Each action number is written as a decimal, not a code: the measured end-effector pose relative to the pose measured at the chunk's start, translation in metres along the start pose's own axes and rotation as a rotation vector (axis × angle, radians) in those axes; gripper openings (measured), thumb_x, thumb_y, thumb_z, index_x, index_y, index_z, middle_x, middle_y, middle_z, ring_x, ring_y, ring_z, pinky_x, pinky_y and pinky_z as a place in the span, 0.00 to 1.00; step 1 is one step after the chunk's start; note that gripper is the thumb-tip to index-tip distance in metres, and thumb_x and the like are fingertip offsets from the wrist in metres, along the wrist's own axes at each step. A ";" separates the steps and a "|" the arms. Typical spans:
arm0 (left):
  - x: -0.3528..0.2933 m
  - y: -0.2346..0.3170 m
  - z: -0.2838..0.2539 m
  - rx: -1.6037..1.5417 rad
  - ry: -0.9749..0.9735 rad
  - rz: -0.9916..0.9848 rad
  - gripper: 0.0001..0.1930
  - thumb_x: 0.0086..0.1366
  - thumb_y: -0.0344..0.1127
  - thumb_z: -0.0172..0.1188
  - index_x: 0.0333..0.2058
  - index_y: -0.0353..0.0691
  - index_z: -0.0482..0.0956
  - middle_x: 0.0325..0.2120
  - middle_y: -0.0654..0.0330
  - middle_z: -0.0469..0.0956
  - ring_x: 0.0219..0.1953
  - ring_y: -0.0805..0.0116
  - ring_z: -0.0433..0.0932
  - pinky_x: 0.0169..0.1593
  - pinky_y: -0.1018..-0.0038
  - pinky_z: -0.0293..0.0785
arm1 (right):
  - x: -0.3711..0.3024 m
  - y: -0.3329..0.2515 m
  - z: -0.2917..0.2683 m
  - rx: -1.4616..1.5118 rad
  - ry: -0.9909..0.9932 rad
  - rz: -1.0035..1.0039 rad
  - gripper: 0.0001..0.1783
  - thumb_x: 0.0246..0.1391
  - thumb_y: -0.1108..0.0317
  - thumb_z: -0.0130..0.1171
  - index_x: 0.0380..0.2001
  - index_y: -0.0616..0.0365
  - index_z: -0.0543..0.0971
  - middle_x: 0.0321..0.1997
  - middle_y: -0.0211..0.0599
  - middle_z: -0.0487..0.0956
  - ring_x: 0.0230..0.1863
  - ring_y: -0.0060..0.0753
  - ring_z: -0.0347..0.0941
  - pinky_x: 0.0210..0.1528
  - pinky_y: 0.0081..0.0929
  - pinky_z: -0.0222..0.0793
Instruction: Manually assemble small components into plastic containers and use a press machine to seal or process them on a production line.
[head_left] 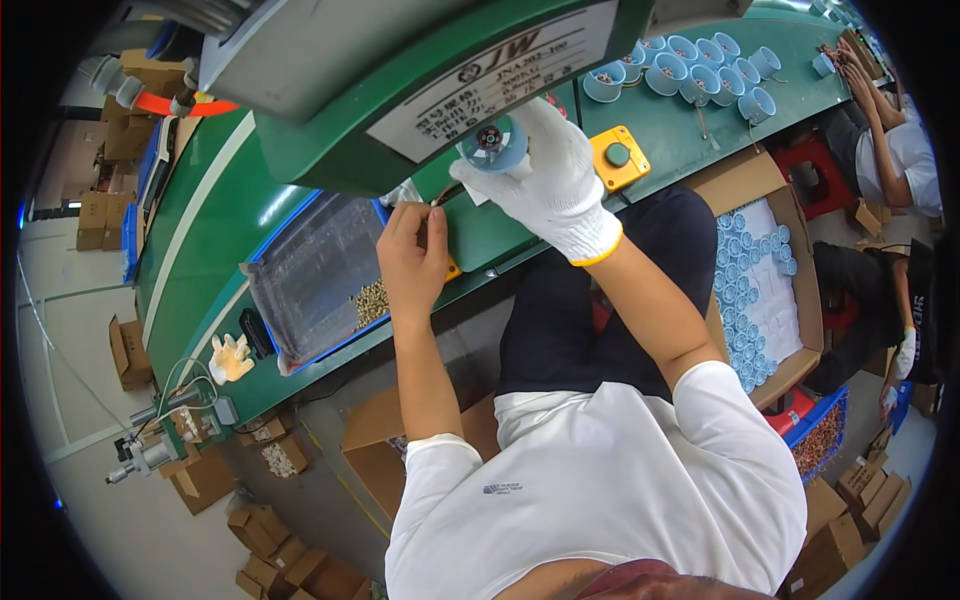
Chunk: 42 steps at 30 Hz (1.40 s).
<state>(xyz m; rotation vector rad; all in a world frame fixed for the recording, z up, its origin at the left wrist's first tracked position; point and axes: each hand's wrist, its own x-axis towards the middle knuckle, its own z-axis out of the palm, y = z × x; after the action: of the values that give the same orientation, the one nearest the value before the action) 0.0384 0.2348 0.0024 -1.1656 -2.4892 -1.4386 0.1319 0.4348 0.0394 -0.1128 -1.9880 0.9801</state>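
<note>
In my right hand (560, 185), which wears a white knitted glove with a yellow cuff, is a light blue plastic cup (508, 150) with a dark, round part inside it. The hand is closed around the cup, beneath the front edge of a green press machine (350, 150). My bare left hand (412, 255) is to the left of it, close in front of the press, with its fingers curled and the thumb against them. Whatever those fingers hold, if anything, is too small to make out. A yellow box with a green button (618, 156) sits right of my gloved hand.
A blue-edged tray (310, 270) holds small brass-coloured parts. Several light blue cups (700, 82) stand on the green bench at the back right. An open carton (790, 350) with more blue cups is at my right. Co-workers (895, 150) sit farther right.
</note>
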 end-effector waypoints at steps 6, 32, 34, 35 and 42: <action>-0.001 -0.003 0.000 0.022 0.007 0.033 0.08 0.75 0.29 0.66 0.35 0.31 0.81 0.30 0.53 0.78 0.27 0.58 0.76 0.34 0.65 0.72 | 0.003 -0.001 0.001 -0.140 0.022 -0.054 0.45 0.47 0.60 0.86 0.66 0.60 0.77 0.57 0.50 0.86 0.56 0.58 0.84 0.56 0.44 0.83; -0.044 -0.011 -0.008 0.306 0.180 0.165 0.07 0.77 0.29 0.61 0.40 0.31 0.83 0.39 0.48 0.84 0.44 0.44 0.81 0.50 0.53 0.77 | -0.070 0.091 -0.111 -0.263 0.040 -0.145 0.19 0.60 0.64 0.65 0.52 0.60 0.82 0.47 0.50 0.85 0.53 0.63 0.81 0.61 0.52 0.76; -0.035 0.001 -0.001 0.227 0.208 0.066 0.05 0.76 0.30 0.66 0.42 0.33 0.85 0.38 0.51 0.85 0.44 0.50 0.83 0.50 0.59 0.79 | -0.073 0.090 -0.113 -0.230 0.039 -0.086 0.20 0.60 0.64 0.66 0.53 0.59 0.82 0.49 0.50 0.85 0.54 0.63 0.81 0.63 0.52 0.75; -0.031 0.005 0.004 0.222 0.208 0.070 0.05 0.76 0.30 0.66 0.42 0.33 0.85 0.38 0.51 0.85 0.44 0.50 0.83 0.50 0.59 0.79 | -0.073 0.090 -0.111 -0.207 0.057 -0.063 0.20 0.60 0.63 0.66 0.54 0.59 0.83 0.50 0.50 0.85 0.55 0.63 0.80 0.63 0.52 0.75; -0.024 0.007 0.018 0.246 0.184 0.140 0.05 0.68 0.27 0.74 0.42 0.35 0.90 0.39 0.54 0.89 0.39 0.57 0.87 0.44 0.64 0.82 | -0.081 0.097 -0.110 -0.147 0.053 0.018 0.21 0.61 0.63 0.66 0.56 0.57 0.83 0.53 0.51 0.85 0.58 0.63 0.79 0.64 0.52 0.74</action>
<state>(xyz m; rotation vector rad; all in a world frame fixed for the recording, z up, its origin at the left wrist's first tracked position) 0.0655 0.2365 -0.0114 -1.0836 -2.3271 -1.1128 0.2356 0.5321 -0.0487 -0.2359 -2.0123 0.8326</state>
